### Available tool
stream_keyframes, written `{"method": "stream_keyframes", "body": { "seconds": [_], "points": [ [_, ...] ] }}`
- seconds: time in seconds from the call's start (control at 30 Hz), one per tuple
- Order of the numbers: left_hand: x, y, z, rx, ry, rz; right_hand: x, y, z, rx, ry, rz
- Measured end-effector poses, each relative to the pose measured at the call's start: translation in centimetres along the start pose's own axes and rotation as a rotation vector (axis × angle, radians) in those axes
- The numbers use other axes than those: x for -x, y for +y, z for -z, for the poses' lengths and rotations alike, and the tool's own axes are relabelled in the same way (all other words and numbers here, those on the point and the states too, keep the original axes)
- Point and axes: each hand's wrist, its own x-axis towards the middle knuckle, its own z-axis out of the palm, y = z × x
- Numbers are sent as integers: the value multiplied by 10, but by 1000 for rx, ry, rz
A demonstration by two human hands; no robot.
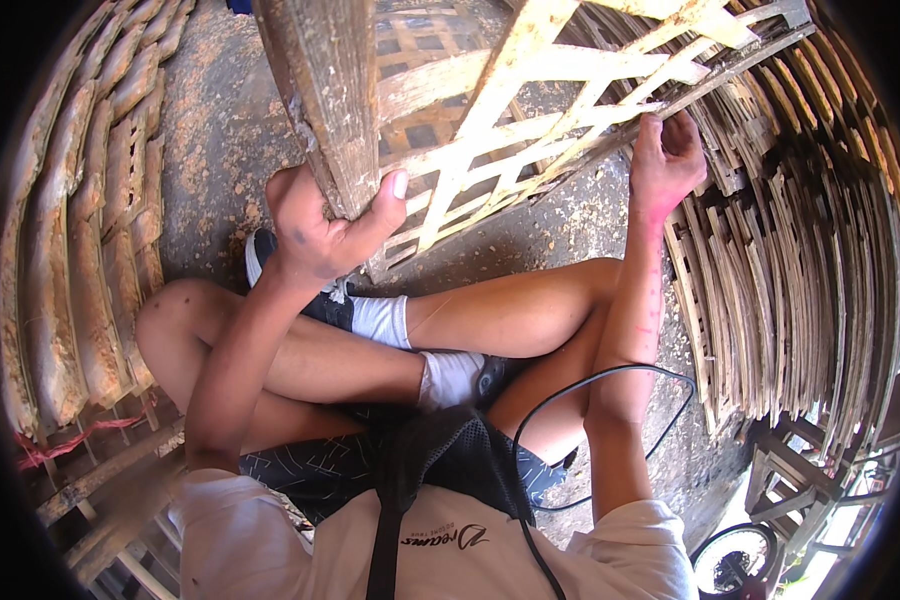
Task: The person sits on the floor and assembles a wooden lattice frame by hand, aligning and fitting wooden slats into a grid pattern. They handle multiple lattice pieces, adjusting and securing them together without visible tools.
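A lattice panel of crossed pale wooden strips stands tilted in front of me, set in a rough wooden frame. My left hand is closed round the low end of the thick frame post, its thumb lying along the right side. Over on the right, my right hand pinches the thin edge rail of the same panel with curled fingers. Part of those fingertips is hidden behind the rail. Both forearms reach forward over my crossed legs.
Curved, weathered slatted pieces are stacked at the left, thin wooden slats at the right. Wood crumbs litter the concrete floor. A black cable loops across my right arm. A wheel shows at the lower right.
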Motion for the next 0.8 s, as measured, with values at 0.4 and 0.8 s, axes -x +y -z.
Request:
{"method": "stream_keyframes", "body": {
  "seconds": [0.4,0.8],
  "points": [
    [0,2,1,-14,-10,17,-1,-13,8,-63,-13,-39],
    [0,4,2,-3,-3,37,-8,3,8,-29,98,-43]
  ]
}}
